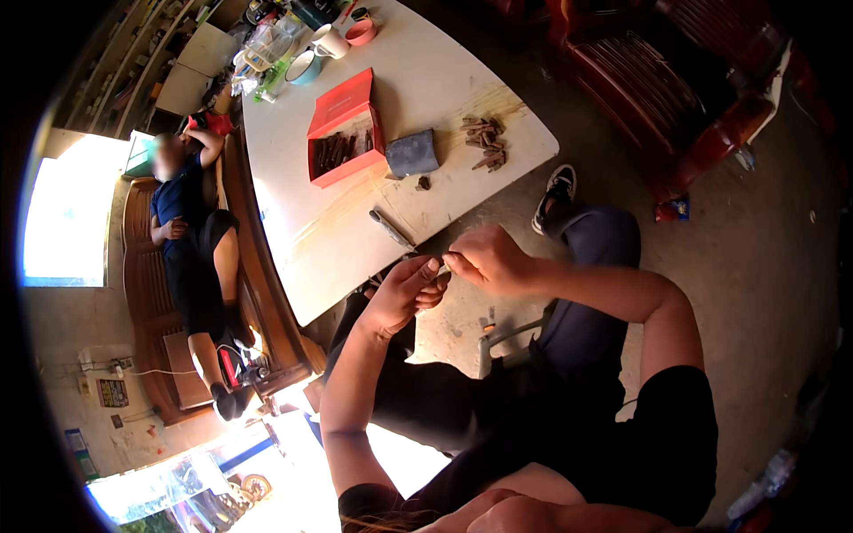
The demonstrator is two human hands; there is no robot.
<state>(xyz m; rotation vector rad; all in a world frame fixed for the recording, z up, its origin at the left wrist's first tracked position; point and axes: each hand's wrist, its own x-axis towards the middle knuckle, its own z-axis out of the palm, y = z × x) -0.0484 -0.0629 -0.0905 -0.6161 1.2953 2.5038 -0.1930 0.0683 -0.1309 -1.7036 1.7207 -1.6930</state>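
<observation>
Just off the near edge of the white table, my left hand [404, 298] and my right hand [493, 259] meet. Both are closed, fingertips pinched around something small that the fingers mostly hide. On the table by my hands lies a slim greyish tool [392, 229], perhaps a knife. Beyond it are a flat dark grey block [412, 153] and a small dark brown lump [423, 183]. An open red box [349, 168] holds several dark brown sticks [338, 151]. To its right, short brown pieces [485, 142] form a loose pile.
A white mug [330, 42], a pink cup [361, 33] and a light blue bowl [303, 67] crowd the far end of the table [302, 240]. Another person [182, 213] reclines on a wooden bench [147, 293] at left. A dark red wooden seat [657, 80] stands at far right.
</observation>
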